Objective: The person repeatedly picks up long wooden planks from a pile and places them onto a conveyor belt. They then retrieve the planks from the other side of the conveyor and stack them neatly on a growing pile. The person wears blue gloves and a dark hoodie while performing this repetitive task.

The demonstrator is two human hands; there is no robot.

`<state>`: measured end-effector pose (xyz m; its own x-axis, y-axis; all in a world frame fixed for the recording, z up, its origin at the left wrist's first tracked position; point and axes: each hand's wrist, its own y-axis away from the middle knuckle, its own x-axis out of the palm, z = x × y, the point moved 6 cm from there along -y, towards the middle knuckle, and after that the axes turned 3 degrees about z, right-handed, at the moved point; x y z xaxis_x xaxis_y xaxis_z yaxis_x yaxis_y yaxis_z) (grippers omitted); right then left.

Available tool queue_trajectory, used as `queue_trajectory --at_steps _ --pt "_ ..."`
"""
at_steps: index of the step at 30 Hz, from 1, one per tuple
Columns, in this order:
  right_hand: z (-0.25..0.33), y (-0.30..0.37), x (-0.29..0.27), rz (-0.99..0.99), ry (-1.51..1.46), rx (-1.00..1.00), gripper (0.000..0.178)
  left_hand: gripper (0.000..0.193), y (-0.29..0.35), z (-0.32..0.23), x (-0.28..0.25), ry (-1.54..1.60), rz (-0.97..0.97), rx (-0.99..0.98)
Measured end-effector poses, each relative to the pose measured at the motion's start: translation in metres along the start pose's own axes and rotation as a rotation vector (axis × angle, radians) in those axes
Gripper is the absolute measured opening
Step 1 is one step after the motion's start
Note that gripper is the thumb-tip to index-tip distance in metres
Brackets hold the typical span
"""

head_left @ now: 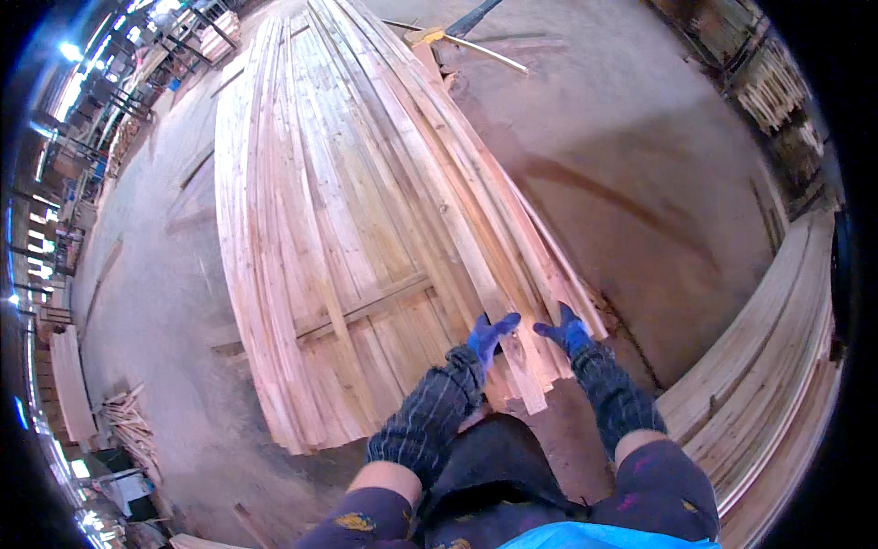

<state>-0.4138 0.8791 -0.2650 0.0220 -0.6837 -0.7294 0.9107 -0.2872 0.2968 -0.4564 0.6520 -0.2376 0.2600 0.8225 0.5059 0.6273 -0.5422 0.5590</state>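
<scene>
Here the fingers (501, 322) of the left hand (487, 337) are in a blue glove and stretch forward, slightly apart, resting flat on the near end of a long wooden plank (476, 265); they do not close around it. The right hand (565, 331), also in a blue glove, lies just to the right, with its fingers spread open on the near right edge of the same bundle of planks. Both forearms wear dark checked sleeve covers (430, 416).

The plank under the hands belongs to a big stack of pale planks (329, 210), which runs from near the person far away to the top of the view. A thin cross strip (366, 306) lies over the stack, to the left of the hands. The stack sits low on the dusty concrete floor (640, 156).

At the right, well apart, a second pile of planks (777, 348) curves along the edge. At the far end, a yellow tool with a long handle (457, 38) lies on the floor. At the near left, a small heap of wood scraps (128, 421) is on the floor.
</scene>
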Motion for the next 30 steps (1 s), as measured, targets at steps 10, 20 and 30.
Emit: queue_trajectory --at_steps 10,20,30 --pt "-0.004 0.011 0.009 0.13 -0.077 0.179 0.087 0.05 0.066 -0.055 0.023 0.147 -0.052 0.076" --pt "0.063 0.014 -0.042 0.005 0.333 0.051 0.094 0.034 0.221 -0.132 -0.036 0.224 -0.102 0.136" --pt "0.312 0.1 0.137 0.416 -0.551 -0.294 0.081 0.045 0.541 -0.02 -0.095 -0.121 -0.311 0.058"
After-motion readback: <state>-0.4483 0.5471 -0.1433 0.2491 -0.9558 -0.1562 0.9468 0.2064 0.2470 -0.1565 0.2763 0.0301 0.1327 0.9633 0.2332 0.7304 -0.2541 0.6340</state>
